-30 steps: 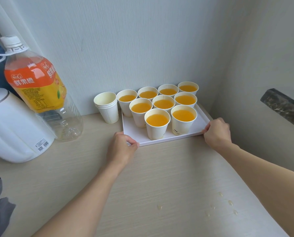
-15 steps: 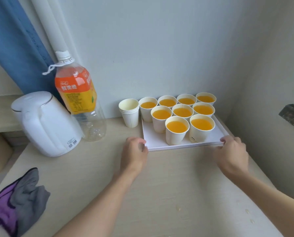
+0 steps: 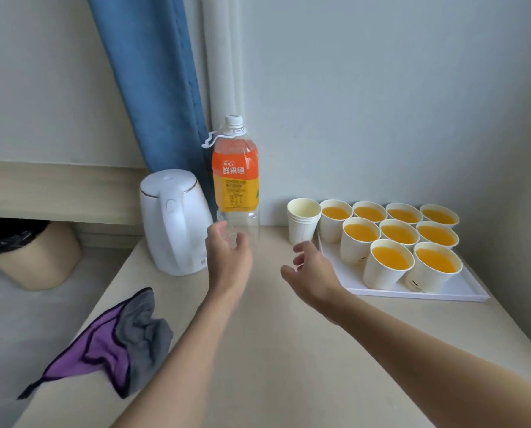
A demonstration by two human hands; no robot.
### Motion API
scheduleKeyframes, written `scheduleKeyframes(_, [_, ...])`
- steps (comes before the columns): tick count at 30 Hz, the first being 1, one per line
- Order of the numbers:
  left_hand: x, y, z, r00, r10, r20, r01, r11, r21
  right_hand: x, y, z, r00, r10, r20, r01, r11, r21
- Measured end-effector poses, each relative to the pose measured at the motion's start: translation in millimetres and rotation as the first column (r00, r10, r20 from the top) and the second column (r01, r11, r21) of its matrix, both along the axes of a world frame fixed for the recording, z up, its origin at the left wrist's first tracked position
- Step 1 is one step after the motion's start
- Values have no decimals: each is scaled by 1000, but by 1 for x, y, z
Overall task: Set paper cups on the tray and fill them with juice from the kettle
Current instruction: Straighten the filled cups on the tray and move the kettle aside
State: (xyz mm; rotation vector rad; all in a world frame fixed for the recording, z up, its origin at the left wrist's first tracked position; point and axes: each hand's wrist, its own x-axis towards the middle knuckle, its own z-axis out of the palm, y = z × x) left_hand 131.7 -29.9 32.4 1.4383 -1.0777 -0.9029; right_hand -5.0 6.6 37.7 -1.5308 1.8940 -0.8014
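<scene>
Both hands were loose, fingers spread, holding nothing. The left hand was up by the foot of the bottle, couldn't tell if touching. The right hand hung near the tray. Nine cups of juice sat on the tray, spare cups just beside it, and the kettle left of the bottle.

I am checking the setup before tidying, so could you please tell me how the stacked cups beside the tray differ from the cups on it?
The stacked paper cups are empty and nested together; the nine filled cups stand singly, each holding orange juice. The stack stands on the table, left of the tray; the filled cups stand on it in rows. Both are white, upright paper cups.
</scene>
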Motion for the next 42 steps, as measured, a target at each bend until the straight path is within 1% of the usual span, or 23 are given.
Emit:
scheduleKeyframes(2, [12,-6,9,998,-40,-47,40,999,-1,24,-19,10,998,51,31,-51,999,10])
scheduleKeyframes(5, [22,-17,14,991,-112,-79,115,993,34,51,-46,21,995,65,71,-66,998,12])
scheduleKeyframes(8, [29,-28,14,985,-131,-110,139,989,60,64,-66,23,995,39,89,-37,999,-25])
scheduleKeyframes(13, [33,-51,1,970,-202,-136,214,973,83,69,-88,13,973,2,232,8,999,-41])
scheduleKeyframes(15, [31,-57,-5,966,-231,-116,241,967,81,70,-93,10,968,-9,252,20,999,-40])
scheduleKeyframes(21, [12,-57,-6,945,-306,-115,316,945,81,63,-92,6,963,-126,238,150,985,-84])
scheduleKeyframes(28, [1,-47,-3,937,-330,-119,341,936,91,43,-84,15,963,-107,246,112,994,-5])
scheduleKeyframes(31, [0,-38,0,944,-309,-113,320,942,99,34,-80,18,969,-103,223,96,994,42])
scheduleKeyframes(33, [3,-33,3,956,-279,-96,287,955,82,32,-70,20,968,-137,210,125,990,68])
scheduleKeyframes(35, [5,-31,12,968,-250,-36,251,968,22,32,-60,20,966,-201,165,198,980,34])
scheduleKeyframes(37, [6,-29,27,978,-207,1,206,975,-86,38,-47,17,966,-209,152,208,978,17])
scheduleKeyframes(39, [12,-24,45,992,-123,-9,118,965,-236,51,-40,14,972,-123,200,117,992,42])
scheduleKeyframes(42, [31,-16,67,992,80,-98,-113,907,-406,77,-38,17,952,46,303,-70,995,70])
